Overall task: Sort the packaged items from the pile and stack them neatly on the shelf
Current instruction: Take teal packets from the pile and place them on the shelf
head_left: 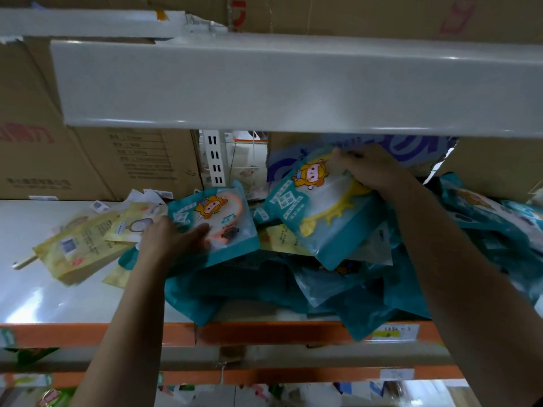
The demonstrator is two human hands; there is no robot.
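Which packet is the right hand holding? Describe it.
On the grey shelf with the orange front rail, find the teal pile at right. The packet gripped by the right hand is tilted above it; its window shows a yellow item, its neighbour at the left hand shows orange.
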